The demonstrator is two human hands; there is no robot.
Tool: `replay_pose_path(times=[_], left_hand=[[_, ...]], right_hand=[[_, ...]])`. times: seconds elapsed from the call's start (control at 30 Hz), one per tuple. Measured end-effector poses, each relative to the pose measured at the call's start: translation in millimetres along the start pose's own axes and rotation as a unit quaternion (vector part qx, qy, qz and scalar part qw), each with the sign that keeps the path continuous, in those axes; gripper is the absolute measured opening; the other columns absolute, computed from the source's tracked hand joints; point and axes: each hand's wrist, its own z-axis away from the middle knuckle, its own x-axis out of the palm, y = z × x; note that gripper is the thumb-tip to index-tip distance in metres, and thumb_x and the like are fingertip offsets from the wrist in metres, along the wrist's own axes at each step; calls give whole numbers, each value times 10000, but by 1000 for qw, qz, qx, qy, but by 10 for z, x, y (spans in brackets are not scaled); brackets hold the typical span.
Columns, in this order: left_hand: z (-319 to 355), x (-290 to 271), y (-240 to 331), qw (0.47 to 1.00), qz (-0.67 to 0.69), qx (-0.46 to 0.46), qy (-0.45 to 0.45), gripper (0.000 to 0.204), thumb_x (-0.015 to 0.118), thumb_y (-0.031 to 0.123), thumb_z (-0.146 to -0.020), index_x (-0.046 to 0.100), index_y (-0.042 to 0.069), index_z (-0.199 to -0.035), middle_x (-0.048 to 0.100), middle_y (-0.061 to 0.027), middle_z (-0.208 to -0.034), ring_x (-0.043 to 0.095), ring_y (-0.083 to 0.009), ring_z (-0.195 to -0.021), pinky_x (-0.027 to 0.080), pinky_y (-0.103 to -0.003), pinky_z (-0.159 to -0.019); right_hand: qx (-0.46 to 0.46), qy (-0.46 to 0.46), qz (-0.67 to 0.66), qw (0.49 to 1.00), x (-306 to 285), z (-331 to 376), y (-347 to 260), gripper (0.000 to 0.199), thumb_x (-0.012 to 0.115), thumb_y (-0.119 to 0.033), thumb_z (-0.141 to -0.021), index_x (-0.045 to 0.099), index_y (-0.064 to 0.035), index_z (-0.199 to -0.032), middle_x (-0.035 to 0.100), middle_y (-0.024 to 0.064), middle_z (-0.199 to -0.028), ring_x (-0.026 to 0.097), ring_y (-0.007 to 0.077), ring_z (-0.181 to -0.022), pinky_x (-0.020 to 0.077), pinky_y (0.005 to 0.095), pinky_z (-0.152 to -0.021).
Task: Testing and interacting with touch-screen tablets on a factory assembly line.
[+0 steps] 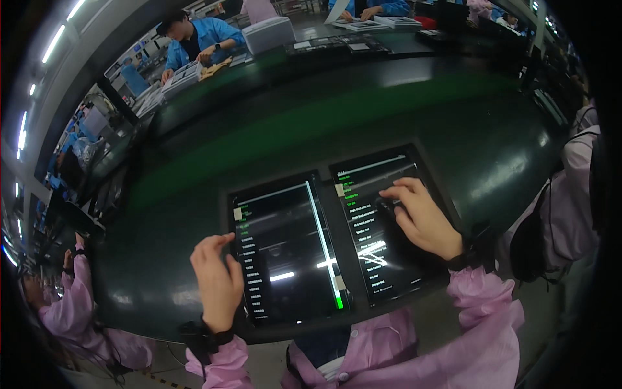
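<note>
Two dark tablets lie side by side on the table, both screens lit with lists of text lines on black. Near the upper left edge of the left tablet (278, 253), my left hand (219, 279) has its fingers loosely bent and its thumb apart, with nothing in it. That tablet's screen also bears a tall white bar with a green lower end. Over the right tablet (389, 240), my right hand (424, 220) reaches in from the right with fingers and thumb spread, holding nothing. Whether its fingertips touch the glass I cannot tell.
The dark green table (259, 139) curves around in front of me. Across it, a person in a blue jacket (201, 45) works at stacked flat panels. A white bin (269, 34) stands beside them. People in pink sleeves (71, 305) are at my left and right.
</note>
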Motion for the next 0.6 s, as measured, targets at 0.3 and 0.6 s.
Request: replay_pose_path(times=[0.3,0.6], left_hand=[[67,192,-66,998,28,-12,-50,406,508,-36,-758,448,-19,-1159,596,-107,-1138,472,-305,-1103,319,-428,-955],[-2,108,-95,999,8,-4,-34,475,515,-31,-738,434,-11,-1206,584,-108,-1158,468,-309,-1126,306,-424,-984]], right_hand=[[26,-41,29,998,43,60,-2,319,508,-47,-821,544,0,-1134,519,227,-1130,438,371,-1169,391,437,-965],[-10,-20,53,998,-108,-23,-71,317,520,-40,-824,541,-14,-1138,602,149,-1003,399,356,-1225,358,436,-1000]])
